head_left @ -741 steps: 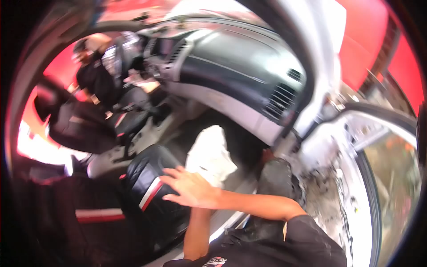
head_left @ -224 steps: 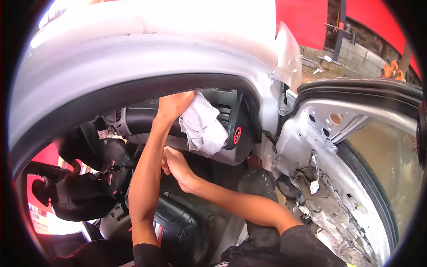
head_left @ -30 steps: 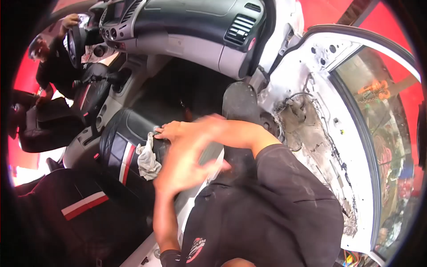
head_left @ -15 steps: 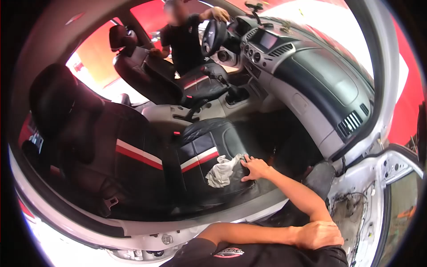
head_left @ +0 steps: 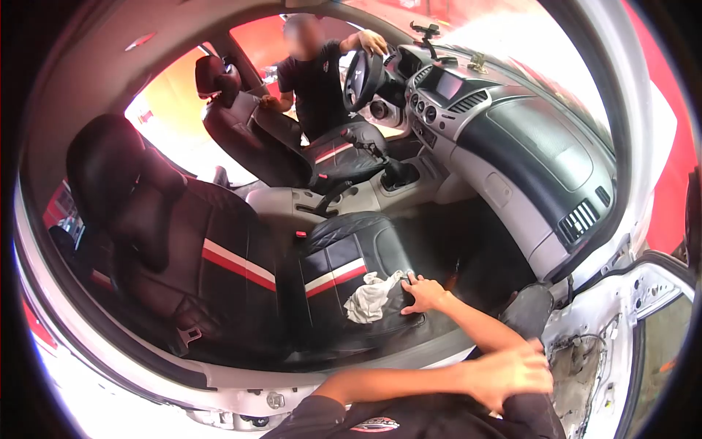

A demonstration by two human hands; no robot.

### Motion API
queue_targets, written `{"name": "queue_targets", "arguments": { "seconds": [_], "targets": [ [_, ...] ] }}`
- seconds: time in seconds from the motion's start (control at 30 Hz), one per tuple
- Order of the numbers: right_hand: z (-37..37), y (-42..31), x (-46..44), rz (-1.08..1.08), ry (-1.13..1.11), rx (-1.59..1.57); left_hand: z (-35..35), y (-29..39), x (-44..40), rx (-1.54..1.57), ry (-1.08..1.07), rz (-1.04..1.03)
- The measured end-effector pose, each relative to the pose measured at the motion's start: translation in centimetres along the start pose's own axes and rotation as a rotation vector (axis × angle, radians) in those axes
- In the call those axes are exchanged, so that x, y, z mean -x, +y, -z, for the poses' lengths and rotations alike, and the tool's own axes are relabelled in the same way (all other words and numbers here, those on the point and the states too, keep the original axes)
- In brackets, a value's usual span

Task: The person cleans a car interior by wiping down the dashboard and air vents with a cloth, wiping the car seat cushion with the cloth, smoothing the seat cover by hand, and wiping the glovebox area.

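My right hand (head_left: 424, 294) rests on the front edge of the black passenger seat (head_left: 395, 252), fingers spread and open. Just left of its fingertips lies a crumpled white cloth (head_left: 367, 298); I cannot tell if the fingers touch it. My left arm crosses in front of my body. At its end, my left hand (head_left: 512, 372) is over my right arm near the elbow, blurred by motion, with its fingers stretched out and holding nothing.
Across the cabin, another person (head_left: 311, 80) has one hand on the steering wheel (head_left: 363, 80) and the other by the driver seat (head_left: 252, 135). The gear lever (head_left: 395, 172) stands between the seats. To the right are the dashboard (head_left: 541, 139) and a door with its inner panel off (head_left: 585, 373).
My left hand has loosened from its clasp on my right upper arm, fingers now stretched out. The view has shifted slightly. My right hand stays on the seat by the cloth.
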State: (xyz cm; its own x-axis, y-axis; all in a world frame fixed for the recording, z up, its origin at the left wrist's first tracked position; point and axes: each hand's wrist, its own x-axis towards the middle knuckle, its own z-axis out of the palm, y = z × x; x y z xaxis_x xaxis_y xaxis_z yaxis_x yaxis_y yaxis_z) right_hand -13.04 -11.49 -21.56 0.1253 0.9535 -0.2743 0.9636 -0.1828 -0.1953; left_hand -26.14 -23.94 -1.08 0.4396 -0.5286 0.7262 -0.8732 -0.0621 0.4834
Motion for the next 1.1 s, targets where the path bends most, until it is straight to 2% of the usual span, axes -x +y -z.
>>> {"name": "queue_targets", "arguments": {
  "seconds": [0.03, 0.07, 0.1, 0.13, 0.17, 0.23, 0.27, 0.3, 0.37, 0.43, 0.53, 0.7, 0.8, 0.97, 1.07, 1.1],
  "targets": [
    [-0.2, 0.1, 0.1, 0.002, 0.008, -0.017, 1.2, -1.6, 2.1, -0.089, -0.033, 0.177],
    [-0.7, 0.1, 0.1, 0.013, 0.025, -0.017, 1.4, -4.8, 5.6, -0.153, 0.048, 0.258],
    [-1.4, 0.4, 0.0, 0.025, 0.040, -0.013, 3.8, -5.4, 7.9, -0.338, -0.016, 0.517],
    [-1.6, 0.8, -0.2, 0.035, 0.053, -0.010, 5.5, -6.2, 10.8, -0.578, 0.042, 0.642],
    [1.2, -0.1, 2.1, 0.049, 0.066, 0.000, 6.8, -7.6, 14.0, -0.576, 0.175, 0.767],
    [-9.8, 4.2, -2.8, 0.138, 0.272, 0.223, 9.1, -10.4, 20.5, -0.513, 0.489, 0.979],
    [-7.4, 3.3, -3.6, 0.081, 0.016, -0.148, 10.3, -11.4, 23.3, -0.466, 0.661, 1.065],
    [-2.2, 0.3, -0.3, 0.002, 0.081, 0.016, 11.0, -12.1, 26.5, -0.576, 0.704, 1.163],
    [0.3, -0.5, 0.1, -0.041, -0.106, -0.023, 10.4, -12.7, 31.6, -0.673, 0.794, 1.302],
    [2.9, -1.2, 0.1, -0.050, -0.293, -0.071, 9.3, -12.6, 34.2, -0.643, 0.893, 1.385],
    [7.2, -2.8, 2.3, -0.025, -0.238, -0.233, 8.2, -12.8, 33.5, -0.867, 0.870, 1.305],
    [8.6, -3.7, 2.6, 0.021, -0.132, -0.095, 7.4, -13.5, 33.4, -1.067, 0.795, 1.155],
    [9.7, -4.4, 3.6, 0.041, -0.150, -0.087, 7.2, -13.4, 33.2, -1.112, 0.769, 1.071],
    [10.0, -4.6, 3.9, 0.050, -0.138, -0.099, 7.3, -13.3, 33.1, -1.052, 0.773, 1.153],
    [10.3, -4.3, 3.8, 0.036, -0.137, -0.092, 8.5, -12.5, 31.7, -0.923, 0.694, 1.443],
    [10.1, -4.0, 3.7, 0.030, -0.137, -0.083, 9.7, -12.5, 31.3, -0.816, 0.619, 1.628]
  ]
}}
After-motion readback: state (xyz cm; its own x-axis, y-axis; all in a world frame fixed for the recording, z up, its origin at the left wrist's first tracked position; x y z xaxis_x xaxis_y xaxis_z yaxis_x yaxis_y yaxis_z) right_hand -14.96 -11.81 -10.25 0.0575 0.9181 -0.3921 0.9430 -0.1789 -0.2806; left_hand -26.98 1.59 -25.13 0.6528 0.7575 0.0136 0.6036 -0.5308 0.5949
